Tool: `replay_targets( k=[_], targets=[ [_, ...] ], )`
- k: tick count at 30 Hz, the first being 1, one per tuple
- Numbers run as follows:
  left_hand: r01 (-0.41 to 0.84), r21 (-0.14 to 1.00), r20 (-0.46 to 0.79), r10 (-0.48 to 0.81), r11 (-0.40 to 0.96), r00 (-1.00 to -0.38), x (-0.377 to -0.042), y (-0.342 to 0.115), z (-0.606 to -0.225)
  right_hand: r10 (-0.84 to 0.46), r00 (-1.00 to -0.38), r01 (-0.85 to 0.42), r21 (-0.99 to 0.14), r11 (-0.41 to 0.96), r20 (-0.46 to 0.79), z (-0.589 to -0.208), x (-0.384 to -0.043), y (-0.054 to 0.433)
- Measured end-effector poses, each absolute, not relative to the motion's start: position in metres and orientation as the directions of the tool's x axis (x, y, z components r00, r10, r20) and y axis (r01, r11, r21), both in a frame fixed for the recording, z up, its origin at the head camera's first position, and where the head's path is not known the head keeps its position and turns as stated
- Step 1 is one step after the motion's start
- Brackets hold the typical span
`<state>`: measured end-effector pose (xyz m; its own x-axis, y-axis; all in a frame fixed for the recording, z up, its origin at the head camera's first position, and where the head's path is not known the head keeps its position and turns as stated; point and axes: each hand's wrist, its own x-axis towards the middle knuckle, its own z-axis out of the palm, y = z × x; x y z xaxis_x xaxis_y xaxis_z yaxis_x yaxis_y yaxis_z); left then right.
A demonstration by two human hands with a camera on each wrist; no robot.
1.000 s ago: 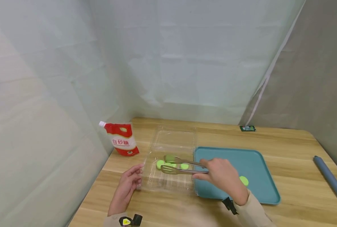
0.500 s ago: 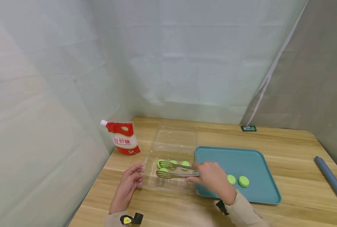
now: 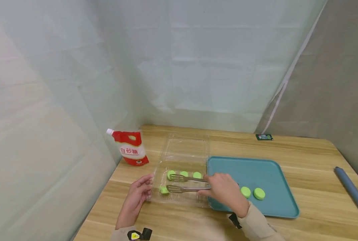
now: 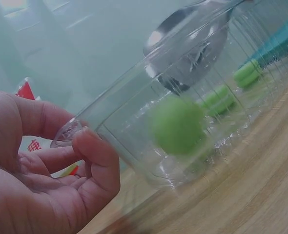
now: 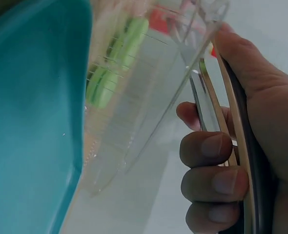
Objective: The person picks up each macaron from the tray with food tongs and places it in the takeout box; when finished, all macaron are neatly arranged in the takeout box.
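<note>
A clear plastic clamshell box [image 3: 185, 197] lies with its lid folded back. My left hand [image 3: 137, 197] pinches its left rim between thumb and fingers, plain in the left wrist view. My right hand [image 3: 225, 192] grips slotted metal tongs [image 3: 183, 189], whose two arms stand apart over the box with nothing seen between them. A green macaron [image 3: 164, 189] sits at the box's front left, beside the tongs' nearer tip; it looks blurred in the left wrist view. Behind it, several macarons [image 3: 197, 175] form a row. Two more macarons [image 3: 259, 193] rest on the blue tray [image 3: 257, 167].
The tray adjoins the box's right side. A red and white spouted sugar pouch [image 3: 132, 149] stands behind my left hand. A small green circuit-board-like card [image 3: 264, 137] lies at the table's back edge, and a blue-grey rod [image 3: 352, 190] at the far right.
The tongs have come toward the box's front and spread. The macaron that was between them now sits at the front left, released. My left hand stays at the rim.
</note>
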<state>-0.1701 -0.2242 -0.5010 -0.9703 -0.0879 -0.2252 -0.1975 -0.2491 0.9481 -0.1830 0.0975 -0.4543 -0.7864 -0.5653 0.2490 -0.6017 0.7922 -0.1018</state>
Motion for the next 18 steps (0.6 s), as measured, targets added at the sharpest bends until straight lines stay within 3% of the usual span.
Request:
replay_targets(
  k=[5,12,18],
  targets=[
    [-0.173,0.949,-0.201,-0.08,-0.264,-0.976,-0.17,-0.225,-0.503,-0.591,-0.764,-0.63,-0.103,0.769,0.261,-0.457,-0.183,0.092],
    [-0.153,0.956,-0.177,-0.075,-0.248,-0.981,-0.168,-0.225,-0.503,-0.629,-0.728,-0.658,-0.017,0.753,0.274,-0.465,-0.18,0.083],
    [-0.15,0.959,-0.175,-0.083,-0.241,-0.981,-0.168,-0.224,-0.502,-0.627,-0.718,-0.667,-0.041,0.744,0.302,-0.467,-0.177,0.078]
  ],
)
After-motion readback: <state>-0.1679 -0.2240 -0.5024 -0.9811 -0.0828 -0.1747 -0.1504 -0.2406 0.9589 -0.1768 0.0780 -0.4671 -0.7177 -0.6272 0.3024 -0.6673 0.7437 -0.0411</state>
